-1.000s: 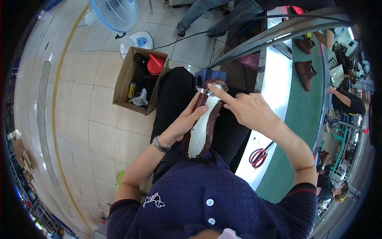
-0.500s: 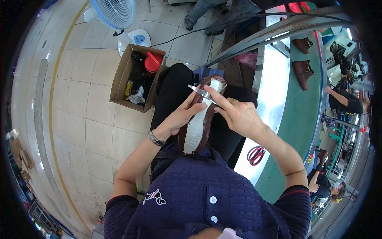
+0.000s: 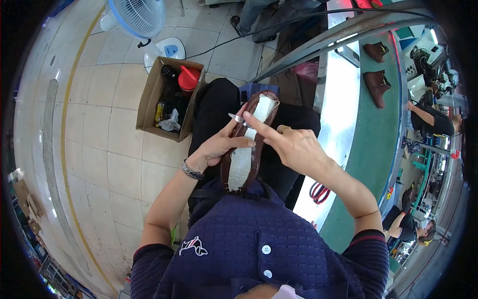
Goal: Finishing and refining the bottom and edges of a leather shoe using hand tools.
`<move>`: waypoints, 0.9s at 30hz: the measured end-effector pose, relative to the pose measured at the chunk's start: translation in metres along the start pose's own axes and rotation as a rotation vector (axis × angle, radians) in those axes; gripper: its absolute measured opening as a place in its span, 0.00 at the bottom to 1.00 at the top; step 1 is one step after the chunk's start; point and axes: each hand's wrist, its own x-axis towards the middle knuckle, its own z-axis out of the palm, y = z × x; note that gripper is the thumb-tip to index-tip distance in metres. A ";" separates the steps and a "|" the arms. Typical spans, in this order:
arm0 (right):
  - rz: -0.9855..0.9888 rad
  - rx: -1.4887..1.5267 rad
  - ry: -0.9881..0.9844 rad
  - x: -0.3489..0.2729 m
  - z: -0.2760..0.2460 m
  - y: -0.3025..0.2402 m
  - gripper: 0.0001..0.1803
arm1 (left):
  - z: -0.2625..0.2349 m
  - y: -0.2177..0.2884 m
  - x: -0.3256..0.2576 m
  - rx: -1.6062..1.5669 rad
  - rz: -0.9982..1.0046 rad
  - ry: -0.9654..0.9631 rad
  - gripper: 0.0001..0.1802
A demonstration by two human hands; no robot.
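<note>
Brown shoe (image 3: pixel 249 144) lies sole-up on the person's lap, its white insole exposed. Left hand (image 3: pixel 219 147) grips the shoe's left edge, fingers wrapped around it. Right hand (image 3: pixel 294 147) presses an extended forefinger onto the insole. Cardboard box (image 3: pixel 149 99) stands left of the shoe; red scissors (image 3: pixel 318 192) right, on the worktop (image 3: pixel 368 149).

left hand (image 3: pixel 216 147) grips brown shoe (image 3: pixel 247 149) | right hand (image 3: pixel 294 147) index on sole | blade (image 3: pixel 237 119) at edge

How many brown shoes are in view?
3: one shoe on the lap, held sole up by both hands; two shoes on the green conveyor, far one and nearer one. Others may be hidden.
</note>
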 end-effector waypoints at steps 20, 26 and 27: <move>-0.104 0.209 0.082 -0.012 0.015 -0.014 0.38 | 0.006 -0.031 -0.022 -0.028 0.015 0.059 0.53; -0.138 0.145 0.005 -0.016 0.000 -0.021 0.40 | -0.015 -0.050 -0.033 -0.205 0.048 -0.042 0.47; -0.140 0.220 0.082 -0.019 0.006 -0.023 0.40 | -0.013 -0.051 -0.036 -0.405 0.022 -0.047 0.44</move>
